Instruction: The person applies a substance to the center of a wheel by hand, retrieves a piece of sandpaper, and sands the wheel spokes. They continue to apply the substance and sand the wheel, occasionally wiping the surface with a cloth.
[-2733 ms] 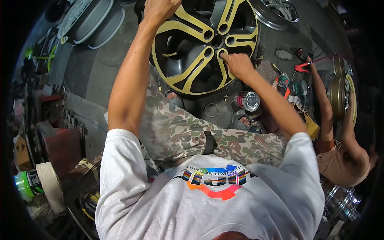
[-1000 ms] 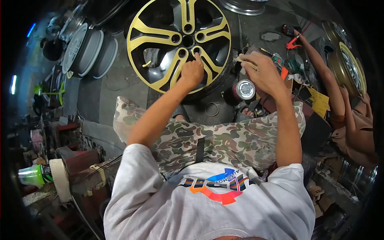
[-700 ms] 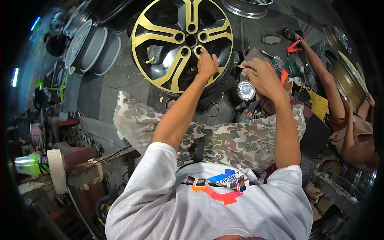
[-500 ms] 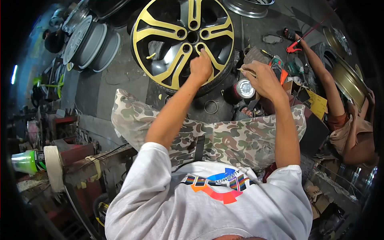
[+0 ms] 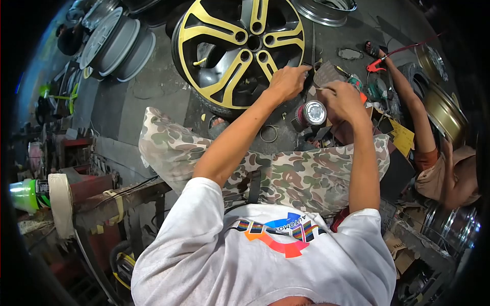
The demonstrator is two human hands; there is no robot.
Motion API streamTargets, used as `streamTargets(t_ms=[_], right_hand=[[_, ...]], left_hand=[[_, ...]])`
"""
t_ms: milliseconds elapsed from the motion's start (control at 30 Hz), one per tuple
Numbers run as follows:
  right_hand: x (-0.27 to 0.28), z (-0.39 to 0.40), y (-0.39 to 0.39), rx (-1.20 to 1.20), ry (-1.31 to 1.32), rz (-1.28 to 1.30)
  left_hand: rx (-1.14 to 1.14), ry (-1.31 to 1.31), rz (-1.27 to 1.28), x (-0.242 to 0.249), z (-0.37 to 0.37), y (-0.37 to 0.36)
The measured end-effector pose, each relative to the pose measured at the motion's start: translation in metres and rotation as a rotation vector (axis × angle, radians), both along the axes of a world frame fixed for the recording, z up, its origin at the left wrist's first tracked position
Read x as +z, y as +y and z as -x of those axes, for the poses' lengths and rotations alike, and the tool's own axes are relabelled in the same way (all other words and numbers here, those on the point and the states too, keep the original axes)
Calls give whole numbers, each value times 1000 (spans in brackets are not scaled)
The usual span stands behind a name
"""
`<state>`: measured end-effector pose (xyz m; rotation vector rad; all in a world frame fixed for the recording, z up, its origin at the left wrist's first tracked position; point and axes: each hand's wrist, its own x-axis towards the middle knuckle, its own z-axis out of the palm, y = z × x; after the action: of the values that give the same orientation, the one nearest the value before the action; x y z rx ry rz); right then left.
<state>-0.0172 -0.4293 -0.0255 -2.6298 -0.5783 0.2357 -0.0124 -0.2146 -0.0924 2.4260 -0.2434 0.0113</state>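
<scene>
My left hand (image 5: 289, 84) is beyond the rim's right edge, its index finger stretched out and the other fingers curled; anything inside them is hidden. The black wheel rim with yellow spoke faces (image 5: 219, 30) lies in front of me. My right hand (image 5: 346, 100) is closed in a pinch on a thin tan piece, mostly covered by the fingers. Just beyond that hand is a grey-brown sheet (image 5: 325, 74). A round can with a silvery top (image 5: 314, 112) stands between my forearms, close to my right hand.
Grey rims (image 5: 109, 51) stand at the left, and a silver rim (image 5: 326, 11) lies at the top. A red air gun (image 5: 376, 65) and a green tool (image 5: 376, 90) are at the right. Another person's arm (image 5: 412, 102) reaches in beside a gold rim (image 5: 446, 115).
My left hand has left the rim's centre holes and moved right, toward the sheet. My right hand has shifted slightly right and down. The rim appears a little further right in view.
</scene>
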Motion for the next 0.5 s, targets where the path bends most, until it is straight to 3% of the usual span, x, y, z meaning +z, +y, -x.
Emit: streamTargets(t_ms=[133, 200, 267, 333, 400, 500], right_hand=[[10, -8, -37, -144, -39, 35], [26, -5, -33, -187, 117, -54], [36, -1, -25, -240, 273, -129], [40, 2, -16, -111, 455, -597], [46, 0, -11, -85, 538, -703], [58, -2, -6, -29, 618, -852]], left_hand=[[105, 52, 10, -42, 26, 17], [-66, 328, -89, -54, 53, 14], [-273, 370, -47, -86, 72, -13], [-400, 315, 331, -74, 94, -53], [-393, 345, 596, -32, 110, -91], [-425, 346, 726, 10, 115, -123]])
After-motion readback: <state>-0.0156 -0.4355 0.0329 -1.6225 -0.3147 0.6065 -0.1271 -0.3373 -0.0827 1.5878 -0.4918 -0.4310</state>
